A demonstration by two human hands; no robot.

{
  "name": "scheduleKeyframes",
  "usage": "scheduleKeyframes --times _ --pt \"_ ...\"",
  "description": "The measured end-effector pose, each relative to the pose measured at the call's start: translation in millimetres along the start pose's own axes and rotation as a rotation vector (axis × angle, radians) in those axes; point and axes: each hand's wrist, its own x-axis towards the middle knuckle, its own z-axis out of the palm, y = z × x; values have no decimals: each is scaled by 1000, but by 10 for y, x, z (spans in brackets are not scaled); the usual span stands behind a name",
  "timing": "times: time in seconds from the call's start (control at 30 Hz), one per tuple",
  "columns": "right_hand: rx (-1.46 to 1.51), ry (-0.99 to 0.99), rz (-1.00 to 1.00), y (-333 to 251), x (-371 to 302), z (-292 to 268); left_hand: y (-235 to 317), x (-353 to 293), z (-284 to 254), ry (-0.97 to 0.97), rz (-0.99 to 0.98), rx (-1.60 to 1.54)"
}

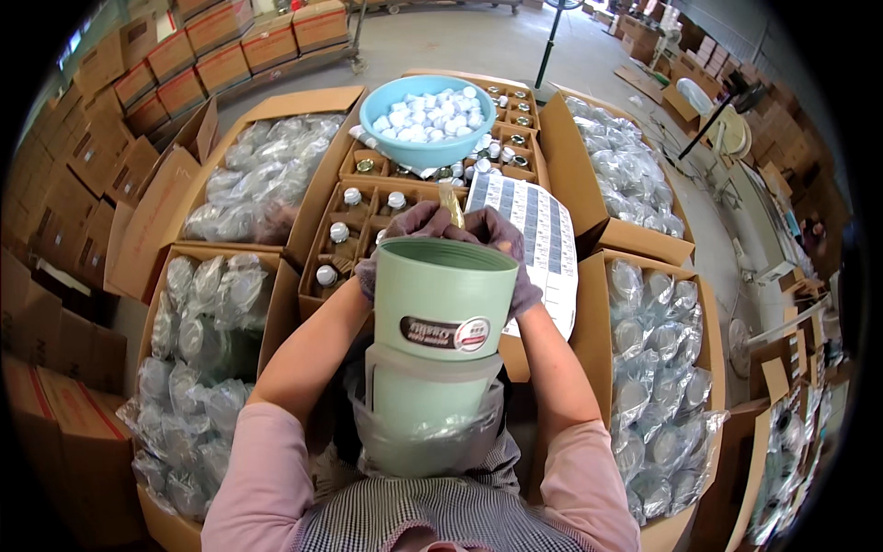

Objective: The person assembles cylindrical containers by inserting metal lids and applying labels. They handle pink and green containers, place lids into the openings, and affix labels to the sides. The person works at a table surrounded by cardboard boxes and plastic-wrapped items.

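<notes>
Bottle (451, 204): small, amber, glass, pinched upright between both of my gloved hands, directly beyond the far rim of the green bucket. I see only its neck and upper body; the rest is hidden by fingers.

Left hand (405, 230): gloved in purple-grey, fingers curled and closed around the bottle from the left side. Right hand (501, 241): same glove, fingers bent over and gripping the bottle from the right, with the heel of the hand behind the bucket's rim. Both forearms come up from the lower edge on either side of the bucket.

Green bucket (446, 299): pale green, round, open-topped, with an oval label on its near wall. It sits nested in a second pale tub (425, 405) lined with a clear plastic bag, close against my body.

Partitioned carton (354, 235): just beyond my hands, holding capped bottles in its cells. A blue basin (428, 120) of white caps rests further back on the carton. A printed label sheet (538, 244) lies to the right of my hands. Open cartons of plastic-wrapped goods (658, 368) stand on both sides.
</notes>
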Motion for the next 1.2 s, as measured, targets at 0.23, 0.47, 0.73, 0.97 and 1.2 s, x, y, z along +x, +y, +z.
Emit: scheduleKeyframes --times 0.23,0.47,0.73,0.97,1.2 --pt "197 -160 211 -323 157 -231 530 -505 -379 323 -4 -370" --pt "-153 -550 -145 -1159 -430 -501 1054 -1646 -133 179 205 152" --pt "-237 -571 -159 -1361 -607 -445 1016 -1846 46 72 448 653" --pt "-212 -569 -122 -1369 -679 -502 1136 -1807 71 -56 411 643" --pt "-232 -562 -206 -1302 -704 -523 1182 -1784 112 -93 394 699"
